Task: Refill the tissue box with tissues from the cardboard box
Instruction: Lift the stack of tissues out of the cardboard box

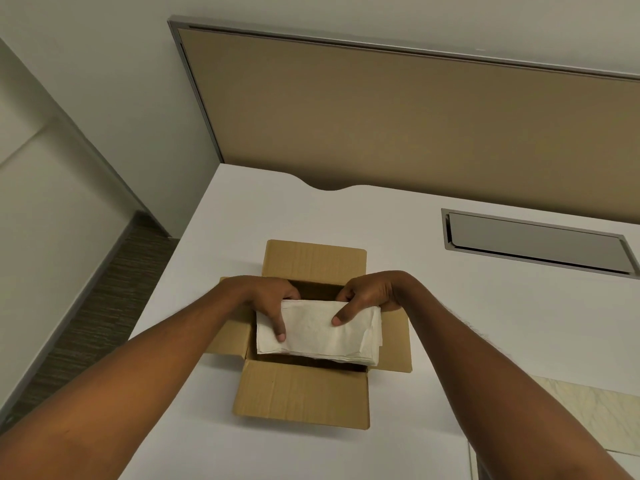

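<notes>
An open brown cardboard box (301, 393) sits on the white desk with all its flaps spread out. Over its opening I hold a white stack of folded tissues (322, 336), tilted toward me. My left hand (266, 299) grips the stack's left end, thumb on top. My right hand (370, 294) grips the right end, thumb on top as well. The inside of the box is mostly hidden by the stack. A cream, marble-patterned surface (595, 414) shows at the right edge; I cannot tell if it is the tissue box.
The white desk (467, 323) has a grey cable hatch (536, 242) set into it at the back right. A tan partition panel (415, 116) rises behind the desk. The desk's left edge drops to dark carpet (97, 317).
</notes>
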Demonstrator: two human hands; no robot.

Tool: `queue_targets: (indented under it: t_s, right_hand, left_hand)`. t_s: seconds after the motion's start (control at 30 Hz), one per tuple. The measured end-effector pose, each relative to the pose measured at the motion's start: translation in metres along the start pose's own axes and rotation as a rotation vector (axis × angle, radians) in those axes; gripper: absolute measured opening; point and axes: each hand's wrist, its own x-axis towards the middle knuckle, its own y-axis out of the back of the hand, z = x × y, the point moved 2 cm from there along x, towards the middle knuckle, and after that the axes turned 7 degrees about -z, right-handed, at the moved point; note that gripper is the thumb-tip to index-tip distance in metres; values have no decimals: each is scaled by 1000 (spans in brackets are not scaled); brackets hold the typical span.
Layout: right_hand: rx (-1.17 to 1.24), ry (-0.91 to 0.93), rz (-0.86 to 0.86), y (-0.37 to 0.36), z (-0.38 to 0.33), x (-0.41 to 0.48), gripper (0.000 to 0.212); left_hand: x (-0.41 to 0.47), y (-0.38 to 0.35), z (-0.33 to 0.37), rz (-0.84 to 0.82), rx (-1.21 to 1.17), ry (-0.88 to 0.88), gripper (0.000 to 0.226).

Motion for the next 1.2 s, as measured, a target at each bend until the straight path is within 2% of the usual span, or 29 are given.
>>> queue_targets:
  t_s: [0.13,0.27,0.37,0.53,0.63,0.8,0.93,1.03,1.2]
  right_hand:
    - [23,-28,-21,0,6,-21,44]
    - [81,23,77,-4,14,-35,52]
    - [88,44,138,-10,15,-44,49]
    - [197,32,347,-23,21,-63,69]
    - [292,68,460,-33,28,-78,62]
    - [485,156,551,-55,47,-101,53]
    - [631,280,545,-76,64,-116,40]
    - [682,369,548,-94,77,-121,29]
    - [663,316,768,-121,97,-130,50]
  left_hand:
    - [-29,3,8,67,-76,-46,61]
    - [-55,1,16,122,-178,-62,57]
    - [-67,-6,19,134,-256,-61,53]
    - [-83,-21,27,216,-420,-97,48]
    - [-88,-32,32,305,-640,-159,46]
    - [-90,-61,50,450,-983,-235,38]
    - [-88,-87,73,531,-1202,-227,28]
    - [-85,-101,92,607,-1261,-218,36]
    - [-76,-121,124,687,-1238,-174,43]
